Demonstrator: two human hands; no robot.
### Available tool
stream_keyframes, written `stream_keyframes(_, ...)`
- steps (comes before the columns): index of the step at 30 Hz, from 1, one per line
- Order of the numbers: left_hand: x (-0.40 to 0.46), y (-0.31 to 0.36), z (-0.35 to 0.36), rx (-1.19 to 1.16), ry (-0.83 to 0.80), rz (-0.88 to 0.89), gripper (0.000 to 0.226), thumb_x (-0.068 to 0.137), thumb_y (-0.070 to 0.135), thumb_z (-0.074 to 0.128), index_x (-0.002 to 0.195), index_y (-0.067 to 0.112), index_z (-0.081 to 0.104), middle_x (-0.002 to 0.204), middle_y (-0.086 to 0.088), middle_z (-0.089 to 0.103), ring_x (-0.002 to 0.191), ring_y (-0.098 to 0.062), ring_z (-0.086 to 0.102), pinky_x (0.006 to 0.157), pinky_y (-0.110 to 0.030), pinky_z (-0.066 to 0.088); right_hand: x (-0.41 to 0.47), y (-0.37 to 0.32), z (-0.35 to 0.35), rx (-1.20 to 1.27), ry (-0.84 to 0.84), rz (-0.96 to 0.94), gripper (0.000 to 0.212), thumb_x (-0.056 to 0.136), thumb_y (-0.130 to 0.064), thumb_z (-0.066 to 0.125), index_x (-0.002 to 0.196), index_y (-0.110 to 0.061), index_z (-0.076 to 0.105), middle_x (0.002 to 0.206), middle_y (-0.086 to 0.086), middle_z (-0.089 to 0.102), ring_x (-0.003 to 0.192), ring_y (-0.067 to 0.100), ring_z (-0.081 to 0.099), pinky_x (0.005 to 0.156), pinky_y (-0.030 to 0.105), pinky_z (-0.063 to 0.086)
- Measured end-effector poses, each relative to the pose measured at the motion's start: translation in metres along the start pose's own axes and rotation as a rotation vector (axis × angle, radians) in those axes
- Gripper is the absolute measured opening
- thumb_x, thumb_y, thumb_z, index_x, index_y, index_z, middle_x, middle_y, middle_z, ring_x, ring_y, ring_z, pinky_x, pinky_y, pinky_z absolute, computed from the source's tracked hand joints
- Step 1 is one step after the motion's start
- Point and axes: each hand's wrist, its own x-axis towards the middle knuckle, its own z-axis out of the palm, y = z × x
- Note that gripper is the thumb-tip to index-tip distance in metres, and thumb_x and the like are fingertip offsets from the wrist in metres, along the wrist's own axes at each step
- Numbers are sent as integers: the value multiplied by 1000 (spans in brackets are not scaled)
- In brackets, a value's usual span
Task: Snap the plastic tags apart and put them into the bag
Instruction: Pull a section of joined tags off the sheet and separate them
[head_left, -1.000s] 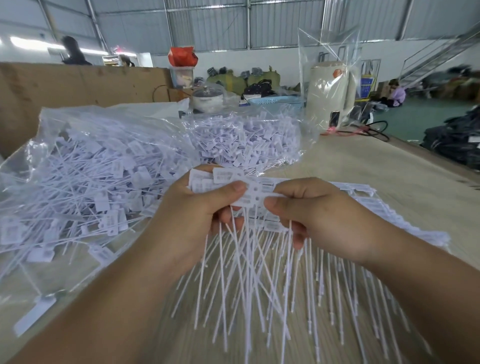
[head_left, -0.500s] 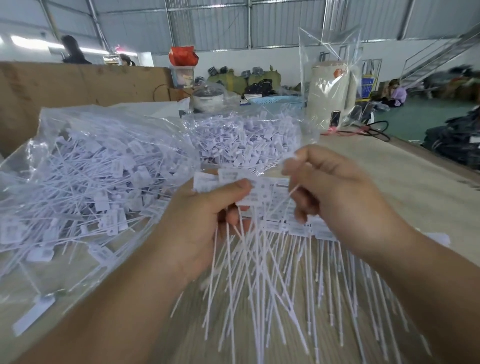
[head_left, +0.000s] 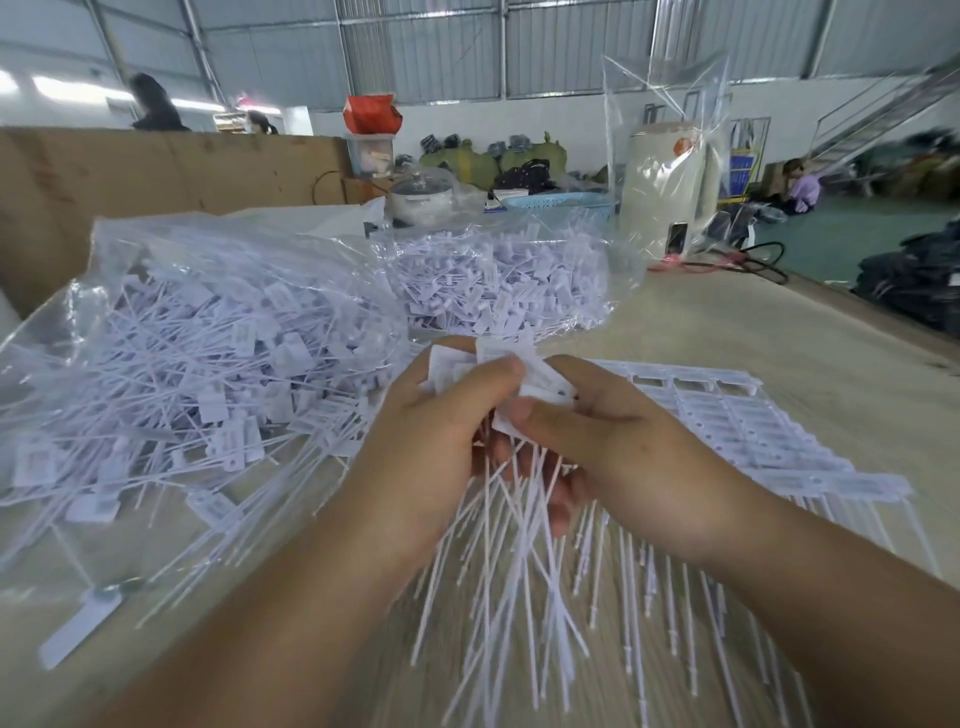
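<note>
Warehouse floor and stacked goods lie beyond a pale worktable (head_left: 727, 332). Left hand (head_left: 441, 441) grips a bunch of separated plastic tags (head_left: 519, 561) by their heads, stems fanning toward 6 o'clock — right hand (head_left: 613, 441) pinches one tag head against that bunch. Clear bag (head_left: 197, 364) of loose tags sits at 9 o'clock; uncut tag sheets (head_left: 753, 431) lie at 3 o'clock.

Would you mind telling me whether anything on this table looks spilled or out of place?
Yes: one loose tag lies on the table at the near left, apparently outside the big bag. Otherwise, both the left hand and right hand grip a bundle of tags.
</note>
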Motion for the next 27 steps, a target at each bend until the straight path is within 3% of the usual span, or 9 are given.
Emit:
stream_keyframes(3, -4, 2, 5, -2, -12, 36, 31, 82, 35, 65, 102, 10, 65, 89, -25, 69, 62, -41, 65, 56, -50, 54, 2, 2, 3, 97, 26, -37, 17, 90, -23, 57, 102, -12, 62, 70, 11, 59, 57, 26, 52, 43, 29, 47)
stream_keyframes(5, -5, 3, 8, 57, -5, 104, 27, 82, 34, 66, 102, 17, 65, 87, -17, 71, 66, -34, 67, 54, -43, 53, 4, 2, 5, 113, 25, -82, 18, 89, -21, 53, 103, -16, 63, 68, -6, 61, 53, 14, 54, 43, 29, 47)
stream_keyframes(9, -7, 1, 14, 100, -85, 173, 24, 82, 26, 67, 102, 24, 55, 90, -5, 68, 74, -21, 67, 48, -35, 49, 5, 2, 7, 129, 55, -137, 27, 90, -15, 50, 89, -35, 67, 73, -11, 67, 56, 9, 58, 44, 31, 45)
stream_keyframes(13, -4, -1, 11, 66, -200, 147, 47, 77, 15, 71, 115, 24, 45, 92, -2, 65, 76, -19, 65, 54, -35, 50, 7, 3, 5, 197, 120, -113, 16, 86, -20, 55, 98, -16, 65, 72, -2, 65, 56, 17, 57, 44, 30, 45)
stream_keyframes(16, -2, -2, 4, 115, -277, 155, 79, 68, -4, 67, 131, 33, 36, 103, -4, 65, 91, -20, 68, 66, -40, 57, 7, 5, 3, 265, 153, -83, 30, 89, -21, 62, 114, -5, 61, 95, 14, 70, 81, 34, 67, 67, 50, 55)
stream_keyframes(18, -1, -4, 6, 184, -260, 160, 92, 65, -9, 63, 136, 38, 30, 107, -3, 65, 99, -24, 68, 78, -49, 59, 7, 5, 2, 309, 164, -80, 35, 89, -20, 61, 120, -4, 59, 111, 21, 68, 102, 38, 66, 85, 51, 52)
stream_keyframes(21, -1, -7, 11, 367, -141, 182, 69, 60, 1, 62, 120, 34, 51, 90, 14, 69, 84, -4, 70, 67, -23, 57, 6, 3, 7, 211, 154, -146, 25, 90, -15, 60, 114, -12, 62, 105, 11, 72, 100, 25, 69, 86, 36, 54)
stream_keyframes(24, -5, -5, 13, 428, -226, 103, 31, 71, 2, 52, 79, 29, 66, 64, 11, 68, 55, -12, 67, 48, -25, 51, 2, 2, 12, -51, 172, -177, 7, 89, -25, 57, 95, -21, 59, 73, 2, 68, 59, 17, 66, 53, 27, 50)
stream_keyframes(27, -4, -5, 10, 429, -230, 51, 20, 91, 0, 51, 96, 17, 62, 67, 4, 67, 42, -21, 60, 41, -27, 46, 0, 0, 11, -80, 150, -170, 15, 94, -35, 53, 89, -20, 55, 66, 1, 62, 46, 31, 58, 49, 38, 46)
